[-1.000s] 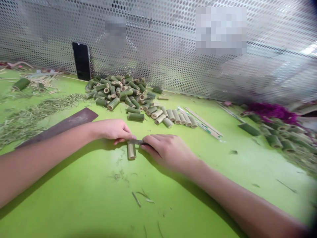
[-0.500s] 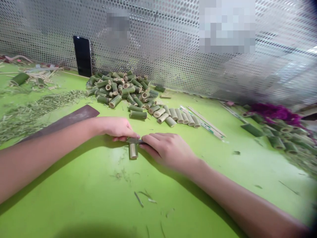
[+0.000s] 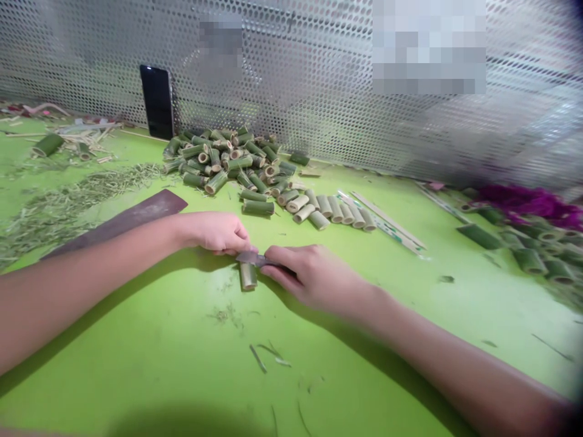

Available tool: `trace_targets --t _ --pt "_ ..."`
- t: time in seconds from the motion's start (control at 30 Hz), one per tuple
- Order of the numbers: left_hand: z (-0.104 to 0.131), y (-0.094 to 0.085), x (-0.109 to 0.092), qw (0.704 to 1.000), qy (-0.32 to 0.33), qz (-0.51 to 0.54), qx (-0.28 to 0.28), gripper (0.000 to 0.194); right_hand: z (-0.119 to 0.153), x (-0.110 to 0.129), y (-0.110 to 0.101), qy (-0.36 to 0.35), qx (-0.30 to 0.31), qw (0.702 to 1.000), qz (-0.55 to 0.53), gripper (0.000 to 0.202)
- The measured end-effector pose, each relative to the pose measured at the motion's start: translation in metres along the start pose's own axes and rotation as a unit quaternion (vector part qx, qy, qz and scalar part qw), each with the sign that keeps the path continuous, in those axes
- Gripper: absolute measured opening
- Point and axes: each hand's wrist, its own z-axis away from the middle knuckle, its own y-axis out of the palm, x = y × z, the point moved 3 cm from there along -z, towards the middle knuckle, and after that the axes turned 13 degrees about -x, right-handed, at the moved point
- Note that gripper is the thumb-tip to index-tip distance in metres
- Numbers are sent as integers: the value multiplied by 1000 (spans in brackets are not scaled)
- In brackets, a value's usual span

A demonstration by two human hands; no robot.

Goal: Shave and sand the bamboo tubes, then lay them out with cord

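Observation:
My right hand (image 3: 310, 273) is closed round the handle of a small knife (image 3: 250, 258). The blade lies across a short bamboo tube (image 3: 248, 277), whose skin is partly pale and partly green, with its open end toward me. My left hand (image 3: 223, 235) is closed at the tube's far end, its fingertips just behind the blade; the far end itself is hidden by blade and fingers. A heap of green bamboo tubes (image 3: 234, 162) lies beyond my hands. To its right, several pale, scraped tubes (image 3: 337, 209) sit in a row.
A dark flat strip (image 3: 155, 209) lies beyond my left forearm, near a long pile of shavings (image 3: 91, 197). A phone (image 3: 157, 103) leans on the perforated metal panel (image 3: 310, 79). At right are thin sticks (image 3: 387, 218), more bamboo tubes (image 3: 531, 261) and purple fibre (image 3: 532, 205).
The knife blade has turned so that more of its flat side shows on the tube. Both hands stay almost in place; the whole view has shifted slightly.

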Motion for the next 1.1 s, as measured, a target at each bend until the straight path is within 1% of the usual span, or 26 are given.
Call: trace_targets --t 0.1,0.17,0.23,0.27,0.3,0.33,0.37,0.47,0.57,0.67,0.8,0.97,1.1 --pt "2 -1 0 1000 4 3 5 50 5 -3 -4 16 30 999 -31 30" --pt "3 -3 2 1000 2 2 5 48 10 -3 -7 15 72 995 -71 34" --pt "3 -4 4 1000 -3 1 6 46 15 -1 -9 -2 122 986 -112 34" --pt "3 -5 4 1000 -6 1 6 46 17 0 -10 -9 137 982 -127 34" --pt "3 -6 5 1000 -8 0 7 46 19 0 -10 -10 136 982 -134 34" --pt "2 -6 5 1000 -9 -1 9 46 19 -1 -11 -4 119 984 -129 35" --pt "2 -6 5 1000 -8 -5 10 47 18 -2 -11 5 88 990 -110 35" --pt "-1 -5 3 1000 -3 -20 13 50 12 -3 -10 8 -10 1000 4 33" --pt "-4 -4 1 1000 0 -24 17 53 6 1 -7 -22 -47 993 104 31" --pt "-6 -4 -2 1000 0 -23 15 55 2 6 -4 -43 -55 988 136 33" --pt "-5 -4 -5 1000 -8 -27 5 55 0 6 -1 -48 -42 988 137 34" --pt "-2 -3 -9 999 -11 -32 -27 51 0 2 0 -24 -22 994 102 32" --pt "-1 -2 -8 999 -10 -23 -25 50 -2 0 2 -2 -6 998 66 30"
